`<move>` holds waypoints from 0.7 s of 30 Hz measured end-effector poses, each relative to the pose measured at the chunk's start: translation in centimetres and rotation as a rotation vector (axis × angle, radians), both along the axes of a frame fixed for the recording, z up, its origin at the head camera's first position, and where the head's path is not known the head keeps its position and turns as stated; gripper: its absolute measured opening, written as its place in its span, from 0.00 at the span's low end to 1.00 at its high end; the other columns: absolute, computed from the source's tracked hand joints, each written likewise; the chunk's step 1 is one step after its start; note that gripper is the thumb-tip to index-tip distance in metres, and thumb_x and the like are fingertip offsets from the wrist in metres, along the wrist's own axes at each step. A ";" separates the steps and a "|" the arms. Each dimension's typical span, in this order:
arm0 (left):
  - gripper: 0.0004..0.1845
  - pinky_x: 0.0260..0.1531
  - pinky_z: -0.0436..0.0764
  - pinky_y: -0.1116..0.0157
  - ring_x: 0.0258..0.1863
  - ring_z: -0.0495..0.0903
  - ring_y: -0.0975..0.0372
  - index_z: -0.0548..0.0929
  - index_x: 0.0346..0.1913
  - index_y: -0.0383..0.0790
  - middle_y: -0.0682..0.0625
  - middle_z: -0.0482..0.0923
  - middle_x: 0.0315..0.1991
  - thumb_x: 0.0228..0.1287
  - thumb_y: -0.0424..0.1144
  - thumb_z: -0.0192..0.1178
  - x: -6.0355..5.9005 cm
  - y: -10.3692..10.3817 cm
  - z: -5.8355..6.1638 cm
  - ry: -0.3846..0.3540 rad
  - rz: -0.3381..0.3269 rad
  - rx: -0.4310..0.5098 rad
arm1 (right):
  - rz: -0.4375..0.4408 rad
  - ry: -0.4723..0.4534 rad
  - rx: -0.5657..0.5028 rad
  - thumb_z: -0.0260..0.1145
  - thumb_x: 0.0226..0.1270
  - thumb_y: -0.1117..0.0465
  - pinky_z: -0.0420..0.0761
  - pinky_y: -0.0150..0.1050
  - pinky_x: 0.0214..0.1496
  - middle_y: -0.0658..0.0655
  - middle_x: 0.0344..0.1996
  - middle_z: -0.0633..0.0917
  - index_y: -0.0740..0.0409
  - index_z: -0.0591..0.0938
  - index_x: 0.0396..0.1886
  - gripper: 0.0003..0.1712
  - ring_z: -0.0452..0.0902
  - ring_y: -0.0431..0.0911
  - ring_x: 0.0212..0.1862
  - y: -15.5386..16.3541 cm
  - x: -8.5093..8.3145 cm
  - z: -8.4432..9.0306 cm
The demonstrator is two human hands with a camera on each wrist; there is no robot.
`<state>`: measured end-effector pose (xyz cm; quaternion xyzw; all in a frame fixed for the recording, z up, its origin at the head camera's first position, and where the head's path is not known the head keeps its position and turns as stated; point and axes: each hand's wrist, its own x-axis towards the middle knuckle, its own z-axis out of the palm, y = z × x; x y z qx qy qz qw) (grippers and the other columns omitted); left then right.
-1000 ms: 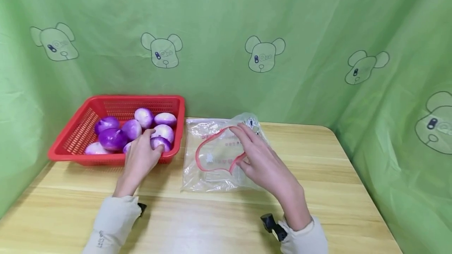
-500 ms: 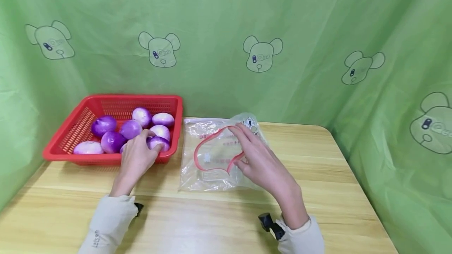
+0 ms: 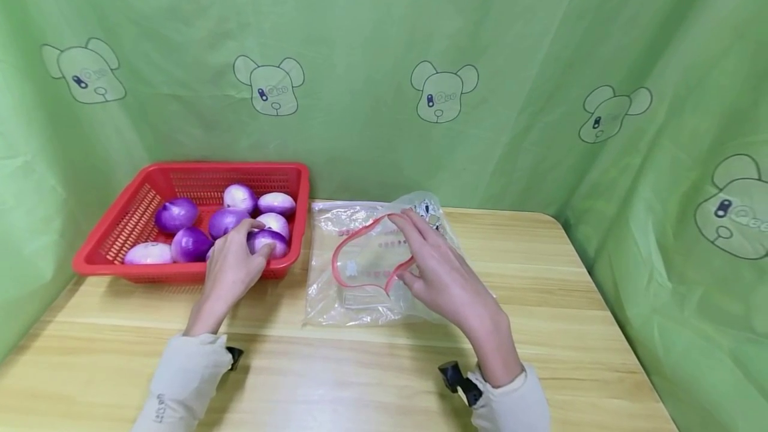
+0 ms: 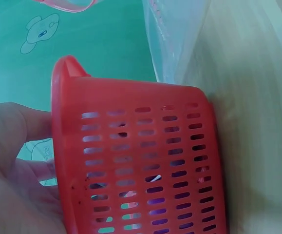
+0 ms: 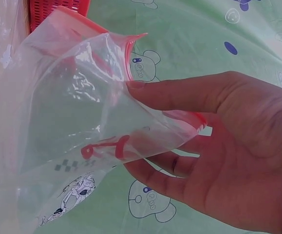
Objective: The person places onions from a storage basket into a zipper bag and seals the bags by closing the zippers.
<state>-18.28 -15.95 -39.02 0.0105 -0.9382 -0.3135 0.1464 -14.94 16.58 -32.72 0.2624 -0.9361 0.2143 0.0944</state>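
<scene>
In the head view my left hand (image 3: 233,262) reaches over the near rim of a red plastic basket (image 3: 303,219). Its thumb and fingers grip a purple-and-white onion (image 3: 268,243) in the near right corner. From the left wrist, the basket's slotted side hides that onion, and the hand (image 4: 14,161) shows beyond the rim. My right hand (image 3: 444,272) holds the mouth of a clear plastic bag (image 3: 327,299) with a red zip edge. The right wrist view shows thumb and fingers (image 5: 175,180) spread at this mouth, keeping it wide.
Several other onions, such as a dark purple one (image 3: 177,215) and a pale one (image 3: 150,253), lie in the basket. The wooden table (image 3: 336,379) runs back to a green curtain (image 3: 360,85) with bear drawings, which also encloses both sides.
Onions in the basket have shifted: the pale one at the near left rolled left, and a purple one in the middle moved slightly. Both hands keep nearly the same place.
</scene>
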 end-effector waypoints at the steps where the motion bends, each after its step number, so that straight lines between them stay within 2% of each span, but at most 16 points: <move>1: 0.21 0.47 0.73 0.40 0.50 0.79 0.35 0.78 0.57 0.36 0.33 0.81 0.52 0.63 0.39 0.65 0.0 -0.1 0.1 0.000 -0.006 0.019 | 0.001 0.004 -0.001 0.75 0.53 0.73 0.69 0.52 0.69 0.59 0.75 0.63 0.54 0.63 0.75 0.50 0.60 0.55 0.74 0.0 0.0 0.0; 7: 0.21 0.52 0.73 0.41 0.57 0.76 0.37 0.77 0.60 0.36 0.35 0.79 0.58 0.65 0.39 0.64 0.1 -0.5 0.6 -0.023 -0.033 0.101 | 0.009 0.022 -0.012 0.75 0.53 0.73 0.72 0.49 0.67 0.57 0.73 0.65 0.55 0.63 0.75 0.50 0.64 0.53 0.72 0.0 -0.3 -0.1; 13: 0.24 0.55 0.72 0.44 0.57 0.76 0.40 0.74 0.63 0.37 0.34 0.78 0.59 0.65 0.38 0.64 0.2 -0.4 0.8 0.015 -0.026 0.151 | -0.011 0.022 -0.016 0.74 0.54 0.71 0.66 0.50 0.71 0.60 0.74 0.64 0.57 0.61 0.76 0.50 0.57 0.54 0.75 0.1 -0.2 -0.1; 16: 0.24 0.47 0.75 0.50 0.46 0.79 0.45 0.75 0.63 0.38 0.36 0.79 0.59 0.65 0.38 0.65 0.3 -0.2 1.1 0.062 -0.022 0.167 | -0.023 0.024 -0.023 0.74 0.55 0.71 0.64 0.51 0.72 0.61 0.74 0.64 0.58 0.61 0.76 0.49 0.56 0.54 0.76 0.1 -0.2 -0.1; 19: 0.24 0.39 0.74 0.57 0.35 0.77 0.51 0.75 0.62 0.39 0.39 0.79 0.59 0.65 0.37 0.66 0.5 0.0 1.4 0.100 -0.019 0.174 | -0.026 0.029 -0.030 0.73 0.56 0.70 0.64 0.52 0.72 0.62 0.73 0.64 0.58 0.61 0.76 0.48 0.57 0.55 0.75 0.2 -0.2 0.0; 21: 0.24 0.37 0.73 0.59 0.33 0.77 0.53 0.75 0.62 0.39 0.41 0.79 0.59 0.64 0.36 0.66 0.6 0.2 1.7 0.125 -0.019 0.180 | -0.027 0.031 -0.035 0.73 0.56 0.70 0.65 0.52 0.72 0.61 0.73 0.64 0.58 0.61 0.76 0.48 0.57 0.54 0.75 0.3 -0.2 0.1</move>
